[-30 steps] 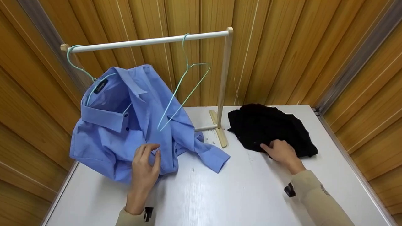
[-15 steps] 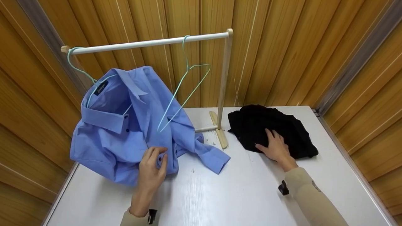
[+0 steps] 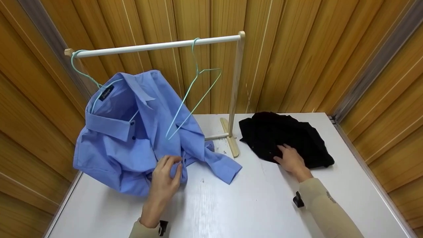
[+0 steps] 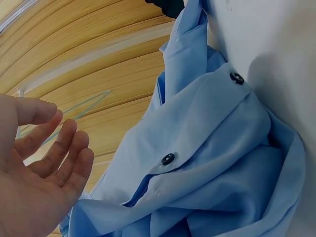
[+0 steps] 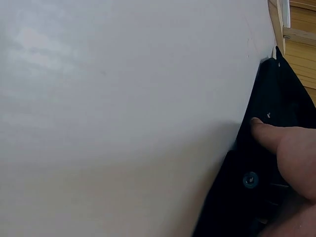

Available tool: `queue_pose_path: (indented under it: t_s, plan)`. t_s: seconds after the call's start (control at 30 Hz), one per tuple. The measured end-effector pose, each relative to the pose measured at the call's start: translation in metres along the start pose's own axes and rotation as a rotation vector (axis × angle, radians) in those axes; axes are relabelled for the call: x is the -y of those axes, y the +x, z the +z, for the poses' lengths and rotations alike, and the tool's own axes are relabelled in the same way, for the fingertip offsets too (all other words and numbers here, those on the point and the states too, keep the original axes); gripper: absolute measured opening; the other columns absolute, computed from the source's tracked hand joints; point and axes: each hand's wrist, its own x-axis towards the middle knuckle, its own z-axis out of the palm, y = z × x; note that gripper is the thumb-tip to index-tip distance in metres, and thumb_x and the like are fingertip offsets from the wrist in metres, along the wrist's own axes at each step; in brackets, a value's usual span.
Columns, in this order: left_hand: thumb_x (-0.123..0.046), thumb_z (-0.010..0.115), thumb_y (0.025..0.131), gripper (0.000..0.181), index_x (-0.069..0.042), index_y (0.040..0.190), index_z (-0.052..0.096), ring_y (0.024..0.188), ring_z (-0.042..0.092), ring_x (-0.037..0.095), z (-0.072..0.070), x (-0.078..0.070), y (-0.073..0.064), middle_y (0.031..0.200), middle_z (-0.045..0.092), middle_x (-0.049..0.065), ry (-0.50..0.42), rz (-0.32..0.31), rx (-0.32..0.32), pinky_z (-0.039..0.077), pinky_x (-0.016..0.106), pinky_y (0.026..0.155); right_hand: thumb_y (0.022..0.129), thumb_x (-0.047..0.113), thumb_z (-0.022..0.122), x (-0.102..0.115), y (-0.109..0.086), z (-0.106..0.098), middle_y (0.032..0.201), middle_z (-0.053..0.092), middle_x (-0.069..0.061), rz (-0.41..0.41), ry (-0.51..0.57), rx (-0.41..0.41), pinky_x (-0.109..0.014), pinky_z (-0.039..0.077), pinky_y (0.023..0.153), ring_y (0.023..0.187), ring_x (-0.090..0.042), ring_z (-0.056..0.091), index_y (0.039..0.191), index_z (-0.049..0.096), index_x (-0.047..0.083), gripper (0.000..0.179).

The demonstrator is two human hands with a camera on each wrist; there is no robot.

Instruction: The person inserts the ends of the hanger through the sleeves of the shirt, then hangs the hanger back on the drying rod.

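A blue button-up shirt (image 3: 132,145) hangs on a pale green wire hanger (image 3: 86,76) at the left end of a small rack. My left hand (image 3: 165,180) is in front of the shirt's lower front, fingers loosely bent; in the left wrist view the hand (image 4: 44,163) holds nothing, beside the shirt's button placket (image 4: 197,133). A folded black garment with buttons (image 3: 281,132) lies on the table at the right. My right hand (image 3: 292,162) rests on its near edge, fingers spread over the cloth. In the right wrist view the thumb (image 5: 266,133) lies along the dark fabric near a button (image 5: 251,179).
A second wire hanger (image 3: 191,99) hangs bare from the rack's white rail (image 3: 155,45). The rack's wooden foot (image 3: 229,137) stands between the two garments. A blue sleeve (image 3: 224,167) spreads over the white table (image 3: 228,208). Wood-panelled walls (image 3: 290,56) enclose the back and sides.
My left hand has moved rightward across the shirt front. The right hand reached further onto the black garment, fingers spreading, then drew back slightly. Both garments lie much as before.
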Motion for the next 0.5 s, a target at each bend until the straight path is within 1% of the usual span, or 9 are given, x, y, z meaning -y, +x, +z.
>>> queue_pose_path:
  t_s: [0.13, 0.27, 0.4, 0.5]
  plan:
    - [0.008, 0.076, 0.085, 0.017, -0.001, 0.099, 0.071, 0.092, 0.064, 0.024, 0.001, -0.001, 0.001, 0.095, 0.066, 0.007, -0.006, -0.010, 0.023, 0.054, 0.040, 0.079, 0.097, 0.011, 0.069, -0.001, -0.001, -0.002, 0.142, 0.046, -0.040, -0.014, -0.012, -0.015, -0.064, 0.038, 0.106, 0.129, -0.058, 0.044, 0.139, 0.051, -0.015, 0.053]
    - [0.008, 0.075, 0.086, 0.016, -0.001, 0.099, 0.071, 0.091, 0.064, 0.024, 0.004, -0.001, 0.000, 0.095, 0.066, 0.007, -0.009, -0.007, 0.043, 0.055, 0.040, 0.078, 0.096, 0.009, 0.070, -0.001, -0.003, -0.006, 0.138, 0.051, -0.038, 0.007, -0.008, 0.004, -0.064, 0.043, 0.101, 0.125, -0.056, 0.050, 0.137, 0.052, -0.015, 0.051]
    - [0.008, 0.075, 0.086, 0.017, -0.003, 0.099, 0.071, 0.089, 0.064, 0.023, 0.009, -0.001, -0.001, 0.095, 0.066, 0.007, -0.006, 0.004, 0.055, 0.055, 0.040, 0.076, 0.093, 0.006, 0.071, -0.001, -0.008, -0.009, 0.133, 0.055, -0.038, 0.017, 0.004, 0.010, -0.063, 0.047, 0.094, 0.118, -0.056, 0.055, 0.136, 0.053, -0.015, 0.051]
    - [0.007, 0.075, 0.087, 0.016, -0.003, 0.099, 0.071, 0.089, 0.064, 0.022, 0.011, -0.003, 0.000, 0.095, 0.066, 0.007, -0.002, 0.001, 0.065, 0.054, 0.039, 0.076, 0.092, 0.004, 0.072, -0.002, -0.011, -0.012, 0.131, 0.056, -0.039, 0.019, 0.005, 0.024, -0.063, 0.049, 0.093, 0.115, -0.056, 0.057, 0.134, 0.054, -0.016, 0.050]
